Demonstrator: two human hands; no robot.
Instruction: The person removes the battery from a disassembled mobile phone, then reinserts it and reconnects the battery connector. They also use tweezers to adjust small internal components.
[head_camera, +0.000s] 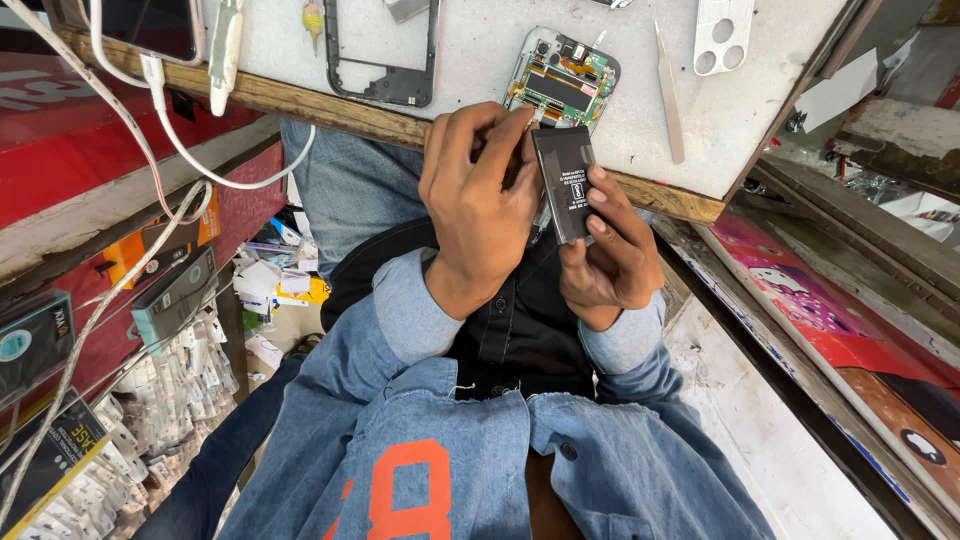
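An opened phone (562, 84) with a green circuit board exposed lies at the near edge of a white worktop (480, 40). My left hand (480, 200) curls over the phone's lower half, fingertips pressing at its edge. My right hand (612, 250) holds a flat black battery (565, 180) upright between thumb and fingers, right beside the left hand and just below the phone. Blue denim sleeves cover both forearms.
On the worktop lie a black phone frame (380, 50), a pale tweezer-like tool (668, 95), a white camera-hole plate (722, 35) and a phone (150, 25) with white cables (150, 90). Packaged accessories (170, 300) hang at the left. A glass counter (840, 300) runs at the right.
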